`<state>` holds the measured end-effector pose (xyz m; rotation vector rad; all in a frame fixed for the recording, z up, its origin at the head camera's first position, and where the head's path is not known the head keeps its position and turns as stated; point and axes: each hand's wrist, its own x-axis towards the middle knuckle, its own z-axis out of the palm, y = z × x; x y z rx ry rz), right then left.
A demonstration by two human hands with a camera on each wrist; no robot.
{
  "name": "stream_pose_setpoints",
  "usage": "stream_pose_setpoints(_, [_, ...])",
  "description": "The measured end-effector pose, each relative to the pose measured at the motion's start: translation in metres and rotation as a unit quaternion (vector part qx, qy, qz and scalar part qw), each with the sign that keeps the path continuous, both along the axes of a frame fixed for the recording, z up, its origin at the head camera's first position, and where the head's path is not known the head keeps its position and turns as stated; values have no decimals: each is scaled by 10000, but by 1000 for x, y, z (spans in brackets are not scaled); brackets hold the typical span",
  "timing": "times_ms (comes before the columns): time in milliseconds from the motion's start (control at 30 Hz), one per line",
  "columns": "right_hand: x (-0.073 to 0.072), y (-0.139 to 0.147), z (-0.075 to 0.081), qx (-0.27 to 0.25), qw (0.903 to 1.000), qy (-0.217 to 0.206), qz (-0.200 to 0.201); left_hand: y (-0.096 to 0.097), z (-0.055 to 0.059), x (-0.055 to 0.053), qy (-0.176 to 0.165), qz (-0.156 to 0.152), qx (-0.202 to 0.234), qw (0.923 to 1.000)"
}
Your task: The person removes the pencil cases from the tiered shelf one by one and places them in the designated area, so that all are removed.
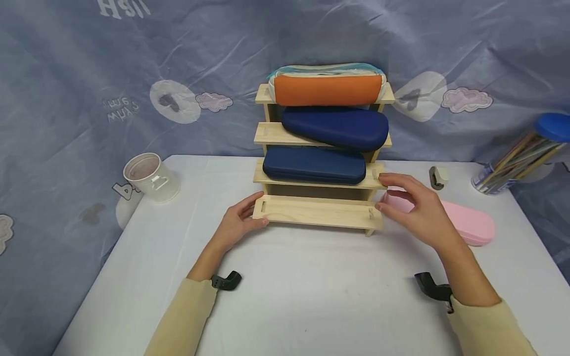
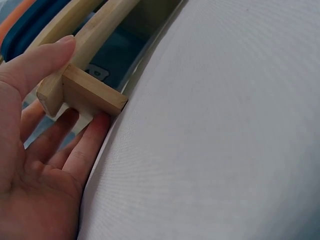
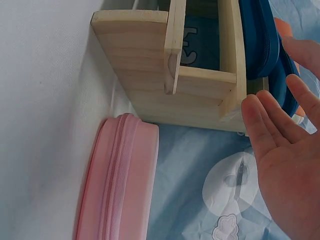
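A stepped wooden display rack point(image 1: 318, 210) stands at the back of the table, its lowest shelf bare. My left hand point(image 1: 235, 221) holds the left end of that shelf, thumb on the board point(image 2: 95, 35) and fingers behind and under its end. Beside the rack's right end is my right hand point(image 1: 418, 210), its fingers extended near the shelf ends point(image 3: 232, 100). On the upper shelves lie an orange pencil case point(image 1: 327, 90) at the top, a slanted dark blue case point(image 1: 336, 127) below it, and a navy case point(image 1: 313, 164) under that.
A pink case point(image 1: 469, 222) lies on the table, partly behind my right hand. Behind it are a small stapler-like item point(image 1: 438, 177) and a blue-lidded jar of sticks point(image 1: 518, 158). A white cup point(image 1: 153, 178) stands back left. Patterned cloth point(image 1: 213, 49) hangs behind.
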<state>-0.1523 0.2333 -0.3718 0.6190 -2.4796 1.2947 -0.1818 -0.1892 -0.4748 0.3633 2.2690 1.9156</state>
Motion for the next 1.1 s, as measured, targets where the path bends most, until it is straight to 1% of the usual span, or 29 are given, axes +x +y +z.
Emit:
stream_pose_setpoints(133, [0,-6,5,-96,9997,209,20,1,0,-2,85,-85,-5,9999])
stream_pose_setpoints(200, [2,-13,13,-96,9995,303,12,0,0,-2,69,-97,0,9999])
stream_pose_setpoints(333, [2,-33,30,-43,9992,390,100,-2,2,-1,-8,-2,70,10000])
stream_pose_setpoints(400, [0,-39,33,43,9993,362,99,-3,4,1,-48,-13,119,9999])
stream_pose_setpoints(500, [-9,-42,27,63,9997,216,128,-2,14,5,-82,-78,137,9998])
stream_pose_setpoints(633, [-24,-39,10,76,9998,-74,154,1,25,10,-45,-102,90,9999])
stream_pose_setpoints(700, [-30,-38,4,105,9997,-112,177,1,26,11,-7,-109,103,9999])
stream_pose_setpoints(800, [-34,-38,1,100,9996,-91,258,1,27,13,-49,-85,129,9999])
stream_pose_setpoints(900, [-36,-40,3,177,9993,-73,335,0,27,14,-118,-49,163,9998])
stream_pose_setpoints(1100, [-38,-42,7,364,9988,-137,292,1,26,12,-95,-135,181,9997])
